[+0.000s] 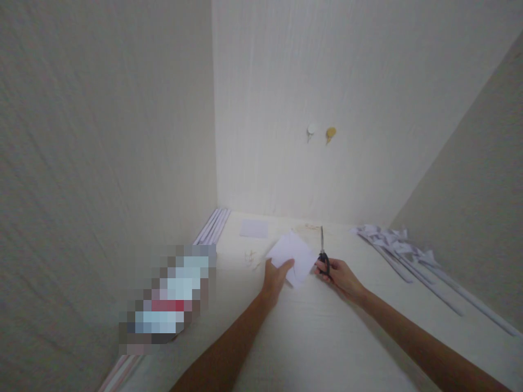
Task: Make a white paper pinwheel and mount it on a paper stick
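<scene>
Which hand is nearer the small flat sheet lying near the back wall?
Left. The left hand holds the folded paper, just below and right of the sheet. The right hand, gripping scissors, sits farther right.

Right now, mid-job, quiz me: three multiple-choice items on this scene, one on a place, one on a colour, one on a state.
1. Where do the rolled paper sticks lie?
A. along the table's right side
B. under the left hand
C. on the floor

2. What colour is the sheet of paper in the left hand?
A. red
B. white
C. black

3. How are the scissors in the right hand?
A. lying flat, untouched
B. held, blades pointing away, shut
C. hanging on the wall

Key: 1 A, they run beside the right wall. 2 B, it is plain white. 3 B, fingers are through the handles.
</scene>
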The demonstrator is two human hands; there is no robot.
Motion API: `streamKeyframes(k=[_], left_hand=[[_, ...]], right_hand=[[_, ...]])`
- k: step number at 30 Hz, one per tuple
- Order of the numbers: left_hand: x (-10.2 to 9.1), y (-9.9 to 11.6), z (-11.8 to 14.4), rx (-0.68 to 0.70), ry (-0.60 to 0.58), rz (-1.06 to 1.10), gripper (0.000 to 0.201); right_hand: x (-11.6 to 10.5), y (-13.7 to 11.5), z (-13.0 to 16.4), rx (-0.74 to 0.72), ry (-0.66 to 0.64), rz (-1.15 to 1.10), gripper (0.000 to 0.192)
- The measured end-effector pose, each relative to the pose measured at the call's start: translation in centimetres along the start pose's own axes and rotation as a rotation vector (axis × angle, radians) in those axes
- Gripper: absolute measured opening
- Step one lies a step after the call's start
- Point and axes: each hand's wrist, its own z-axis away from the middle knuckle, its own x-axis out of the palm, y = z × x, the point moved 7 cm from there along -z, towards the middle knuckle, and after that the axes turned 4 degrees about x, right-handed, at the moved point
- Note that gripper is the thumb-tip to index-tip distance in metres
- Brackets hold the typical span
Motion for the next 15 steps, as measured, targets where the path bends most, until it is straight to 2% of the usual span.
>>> streamKeyframes(k=[3,7,10,15], left_hand=[[0.3,-0.1,0.1,-0.020,-0.029,-0.020,0.040],[0.4,-0.5,0.1,-0.047,-0.046,-0.035,0.045],[0.5,-0.6,0.2,-0.064,-0.053,-0.040,0.047],[0.4,-0.7,0.1,-0.077,-0.064,-0.034,0.049]], right_hand=[[-2.8,-0.2,-3.2,0.029,0.030,0.185,0.024],[-5.6,-0.8,-7.1,0.051,0.160,0.445,0.009],[-5.9,-1.0,-9.2,0.055,0.220,0.605,0.014],[-4.4,-0.6,-10.9,0.101,0.219,0.770,0.010]])
